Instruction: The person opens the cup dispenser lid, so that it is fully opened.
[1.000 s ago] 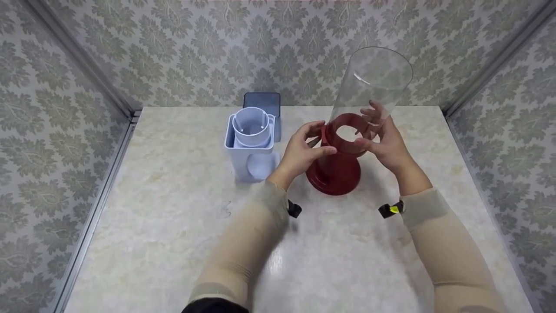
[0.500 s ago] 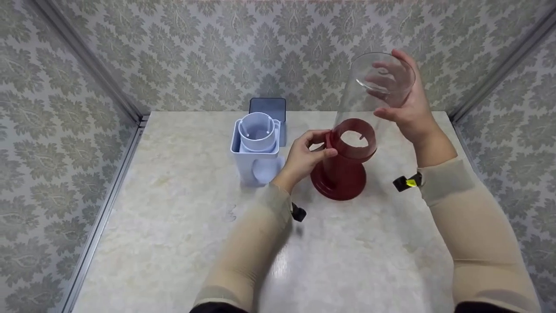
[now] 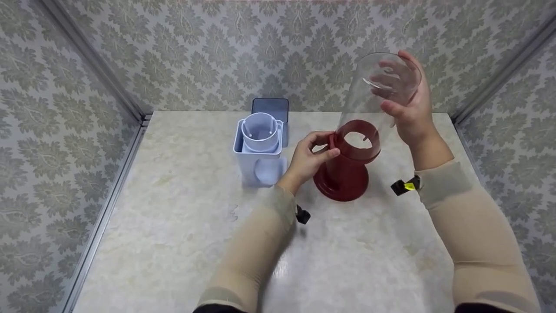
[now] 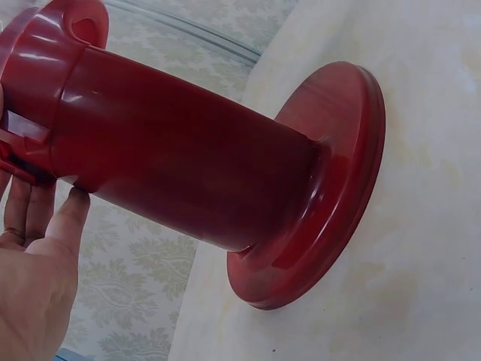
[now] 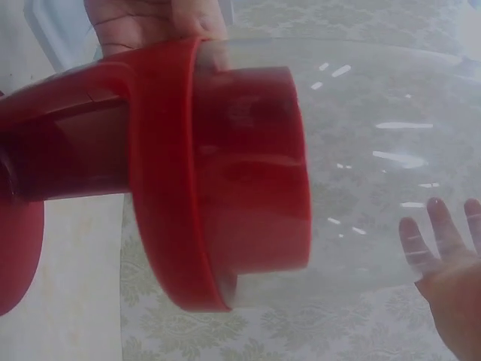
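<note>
A red dispenser stand (image 3: 345, 182) rests its round foot on the table, right of centre in the head view. A tall clear cylinder (image 3: 362, 102), open at the top, sits upright in its collar. The red inner ring (image 5: 255, 173) shows through the cylinder wall in the right wrist view. My left hand (image 3: 306, 158) pinches the left side of the collar between thumb and fingers. Higher up, my right hand (image 3: 412, 104) holds the cylinder's right side near the rim, fingers behind and thumb in front. The left wrist view shows the stand's smooth column (image 4: 173, 143) and wide foot.
Left of the stand is a pale blue square container (image 3: 249, 167) with a round pale blue cup (image 3: 260, 130) inside it. A dark blue-grey box (image 3: 270, 108) stands behind them. Patterned walls (image 3: 208, 56) enclose the table's back and sides.
My right hand has moved from the cylinder's base up to near its rim. The left hand keeps its grip on the collar. The whole view has shifted slightly.
</note>
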`<state>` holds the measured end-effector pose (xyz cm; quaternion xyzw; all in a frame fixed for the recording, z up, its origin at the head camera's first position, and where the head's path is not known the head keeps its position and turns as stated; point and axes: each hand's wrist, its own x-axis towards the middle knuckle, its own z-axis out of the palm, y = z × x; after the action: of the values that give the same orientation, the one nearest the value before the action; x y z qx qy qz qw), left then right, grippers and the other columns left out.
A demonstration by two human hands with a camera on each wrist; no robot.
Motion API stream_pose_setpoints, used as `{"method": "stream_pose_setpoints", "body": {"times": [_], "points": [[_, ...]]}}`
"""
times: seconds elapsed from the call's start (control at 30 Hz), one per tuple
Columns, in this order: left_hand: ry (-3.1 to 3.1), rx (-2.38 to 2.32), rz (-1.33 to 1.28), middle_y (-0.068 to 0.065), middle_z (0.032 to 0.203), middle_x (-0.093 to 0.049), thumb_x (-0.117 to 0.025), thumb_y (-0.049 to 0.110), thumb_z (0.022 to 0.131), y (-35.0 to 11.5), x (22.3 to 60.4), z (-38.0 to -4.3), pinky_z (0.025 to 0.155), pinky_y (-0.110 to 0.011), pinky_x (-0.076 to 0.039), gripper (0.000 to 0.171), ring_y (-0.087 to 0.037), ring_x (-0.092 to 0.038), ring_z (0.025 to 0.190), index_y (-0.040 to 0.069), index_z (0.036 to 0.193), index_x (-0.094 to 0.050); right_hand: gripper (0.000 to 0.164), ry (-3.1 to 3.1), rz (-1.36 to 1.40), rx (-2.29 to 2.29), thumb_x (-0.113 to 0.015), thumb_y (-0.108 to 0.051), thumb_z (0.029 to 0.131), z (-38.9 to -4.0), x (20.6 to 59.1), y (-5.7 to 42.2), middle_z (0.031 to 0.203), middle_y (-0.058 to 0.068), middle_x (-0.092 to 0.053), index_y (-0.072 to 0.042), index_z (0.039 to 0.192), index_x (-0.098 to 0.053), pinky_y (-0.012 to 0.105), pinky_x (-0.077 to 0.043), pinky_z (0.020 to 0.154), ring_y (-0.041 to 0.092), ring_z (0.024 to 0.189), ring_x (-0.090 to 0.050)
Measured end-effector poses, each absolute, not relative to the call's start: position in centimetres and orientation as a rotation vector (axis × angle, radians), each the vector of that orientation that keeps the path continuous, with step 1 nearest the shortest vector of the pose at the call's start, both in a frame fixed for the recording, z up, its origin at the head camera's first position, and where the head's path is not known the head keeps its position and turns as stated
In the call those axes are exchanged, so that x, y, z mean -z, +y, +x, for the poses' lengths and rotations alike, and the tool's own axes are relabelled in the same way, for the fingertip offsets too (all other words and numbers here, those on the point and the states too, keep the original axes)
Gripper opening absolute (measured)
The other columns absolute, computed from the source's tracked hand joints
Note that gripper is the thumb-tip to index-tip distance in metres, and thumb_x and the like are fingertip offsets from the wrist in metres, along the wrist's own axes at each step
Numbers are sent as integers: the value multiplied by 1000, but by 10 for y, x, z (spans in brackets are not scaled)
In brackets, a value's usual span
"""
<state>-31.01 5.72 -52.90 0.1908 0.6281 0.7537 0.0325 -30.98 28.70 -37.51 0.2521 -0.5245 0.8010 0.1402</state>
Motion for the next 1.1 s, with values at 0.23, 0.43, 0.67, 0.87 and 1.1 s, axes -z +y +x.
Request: {"method": "stream_pose_setpoints", "body": {"times": [0.23,0.43,0.67,0.87,1.1], "points": [[1943,-2315,593,-27,142,-70,-86,-1,98,58,530,-310,118,-37,-62,50,-9,-67,118,-7,145,-68,118,-1440,637,-2120,-110,-20,62,-299,385,275,147,20,-68,-2,159,-45,40,-66,104,38,123,-73],[1933,-2294,625,-26,144,-71,-83,1,101,54,529,-314,118,-37,-62,50,-13,-69,125,-5,147,-67,127,-1476,574,-1948,-113,-34,61,-288,385,264,147,15,-67,0,160,-40,41,-61,106,37,127,-70],[1921,-2254,633,-25,144,-71,-83,3,102,53,529,-316,117,-36,-63,50,-16,-68,128,-3,149,-67,145,-1490,467,-1858,-114,-54,56,-281,385,257,149,14,-65,3,164,-35,39,-59,107,35,130,-69],[1910,-2256,634,-26,145,-70,-83,3,102,55,529,-316,116,-36,-63,51,-15,-68,128,-3,149,-66,147,-1477,326,-1830,-114,-49,58,-278,378,253,153,13,-60,3,167,-31,38,-56,104,32,131,-64],[1906,-2264,632,-27,146,-70,-81,2,103,56,532,-315,117,-36,-62,51,-15,-68,129,-4,150,-65,155,-1426,326,-1830,-114,-47,51,-275,346,255,154,13,-57,3,168,-26,41,-55,103,31,131,-62]]}}
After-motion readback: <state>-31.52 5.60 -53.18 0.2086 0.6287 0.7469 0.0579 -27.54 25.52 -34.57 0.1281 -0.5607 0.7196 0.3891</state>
